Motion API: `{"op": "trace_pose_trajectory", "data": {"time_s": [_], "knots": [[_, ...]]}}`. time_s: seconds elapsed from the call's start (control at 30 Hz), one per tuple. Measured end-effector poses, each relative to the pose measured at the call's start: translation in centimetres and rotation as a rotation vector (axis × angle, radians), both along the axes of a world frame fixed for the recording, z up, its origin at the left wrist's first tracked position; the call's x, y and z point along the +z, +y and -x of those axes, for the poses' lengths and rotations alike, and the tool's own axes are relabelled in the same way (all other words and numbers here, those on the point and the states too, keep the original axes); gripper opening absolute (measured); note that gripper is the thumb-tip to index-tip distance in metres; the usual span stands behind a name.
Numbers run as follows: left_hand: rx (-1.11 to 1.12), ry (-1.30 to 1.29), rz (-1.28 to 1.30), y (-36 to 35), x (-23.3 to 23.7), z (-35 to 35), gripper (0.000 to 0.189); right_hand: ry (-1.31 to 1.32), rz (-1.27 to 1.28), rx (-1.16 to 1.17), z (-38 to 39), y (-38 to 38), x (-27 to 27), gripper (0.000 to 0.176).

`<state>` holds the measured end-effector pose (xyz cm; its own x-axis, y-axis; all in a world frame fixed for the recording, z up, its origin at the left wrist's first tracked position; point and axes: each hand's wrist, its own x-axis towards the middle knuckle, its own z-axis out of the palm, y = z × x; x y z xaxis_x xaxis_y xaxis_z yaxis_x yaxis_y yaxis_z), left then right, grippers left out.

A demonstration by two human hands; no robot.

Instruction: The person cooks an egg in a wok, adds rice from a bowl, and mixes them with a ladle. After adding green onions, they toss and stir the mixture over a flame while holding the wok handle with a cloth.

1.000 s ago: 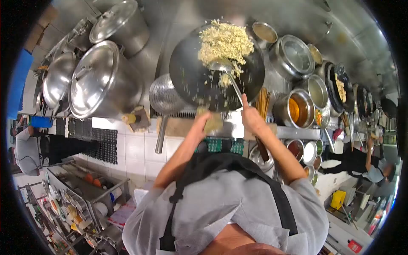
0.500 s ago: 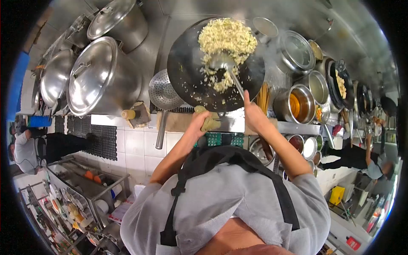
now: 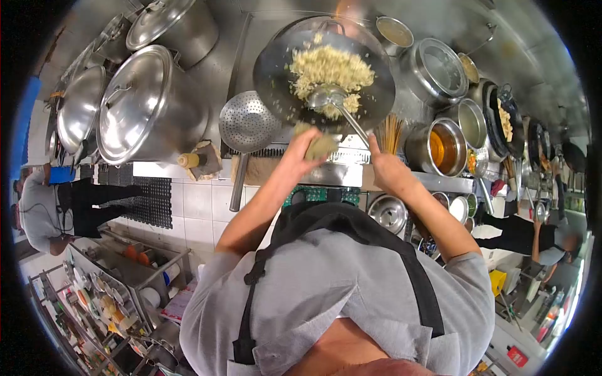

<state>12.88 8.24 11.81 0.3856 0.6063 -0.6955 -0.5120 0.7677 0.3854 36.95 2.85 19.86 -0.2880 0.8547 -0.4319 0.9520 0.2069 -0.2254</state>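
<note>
A large dark wok (image 3: 271, 84) is over the stove at the top middle, lifted and tilted, with flame showing behind its far edge. Fried rice (image 3: 335, 69) is in it, blurred, some grains in the air above the wok. My left hand (image 3: 302, 152) is closed round a folded greenish cloth (image 3: 322, 147) at the wok's near edge; the part of the wok under the cloth is hidden. In my right hand (image 3: 392, 172) is the handle of a steel ladle (image 3: 327, 95), whose bowl rests among the rice.
Left of the wok lies a perforated strainer (image 3: 249, 122), and beyond it a big lidded pot (image 3: 141, 109). At right are bamboo sticks (image 3: 392, 133) and a pot of orange liquid (image 3: 442, 149). One person (image 3: 47, 200) stands far left, another (image 3: 545, 241) far right.
The wok's near edge has risen and tilted, and rice that lay heaped at the far side is now tossed, coming nearer. Both my hands shifted slightly. The people at both sides moved.
</note>
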Motion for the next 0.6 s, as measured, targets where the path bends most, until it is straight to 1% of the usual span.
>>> {"op": "trace_pose_trajectory", "data": {"time_s": [0.03, 0.1, 0.17, 0.2, 0.23, 0.27, 0.3, 0.33, 0.37, 0.4, 0.43, 0.47, 0.5, 0.57, 0.6], "knots": [[0.005, 0.040, -0.095, 2.1, -2.0, -1.2, 0.027, 0.031, -0.059, -0.018, -0.1, 1.2, -1.2, 0.081], [0.029, 0.075, -0.191, 3.8, -5.9, -2.1, 0.028, 0.091, -0.172, -0.055, -0.5, 4.1, -5.8, 0.079], [-0.039, 0.001, -0.255, 1.2, -11.2, -1.0, 0.030, 0.141, -0.307, -0.111, -0.9, 4.6, -8.3, 0.077], [-0.070, -0.036, -0.290, -0.6, -12.3, -0.6, 0.031, 0.165, -0.377, -0.134, -1.2, 5.3, -8.5, 0.076], [0.001, 0.027, -0.253, -2.4, -11.7, -0.5, 0.032, 0.188, -0.351, -0.154, -1.4, 4.2, -6.5, 0.075], [0.062, 0.013, -0.262, -2.4, -9.1, -0.7, 0.031, 0.207, -0.323, -0.166, -2.0, 1.9, -4.2, 0.074], [0.125, 0.002, -0.249, -2.9, -6.9, -0.7, 0.030, 0.225, -0.360, -0.116, -3.0, 0.1, -3.8, 0.075], [0.070, -0.063, -0.175, -1.2, -8.8, -0.7, 0.030, 0.148, -0.275, -0.161, -3.4, -1.6, -3.8, 0.075], [0.013, -0.128, -0.106, 2.0, -10.6, -0.6, 0.030, 0.156, -0.247, -0.154, -3.8, -1.9, -4.5, 0.074], [-0.053, -0.113, -0.165, 4.4, -9.3, -0.4, 0.027, 0.165, -0.217, -0.150, -4.0, -2.3, -6.2, 0.074], [0.068, 0.084, -0.174, 5.7, -5.2, -1.3, 0.026, 0.172, -0.189, -0.150, -4.1, -2.6, -8.1, 0.073], [0.070, 0.126, -0.161, 7.4, -5.5, -1.1, 0.028, 0.165, -0.206, -0.164, -4.1, -0.4, -10.4, 0.072], [-0.061, 0.120, -0.177, 8.9, -7.1, -0.6, 0.034, 0.298, -0.232, -0.176, -4.3, 1.6, -10.1, 0.070], [0.084, 0.129, -0.252, 5.4, -4.4, 0.0, 0.040, 0.562, -0.278, -0.182, -4.6, 5.1, -8.0, 0.068], [0.083, 0.094, -0.296, 4.1, -5.4, 1.1, 0.042, 0.705, -0.198, -0.274, -4.5, 5.9, -5.8, 0.065]]}}
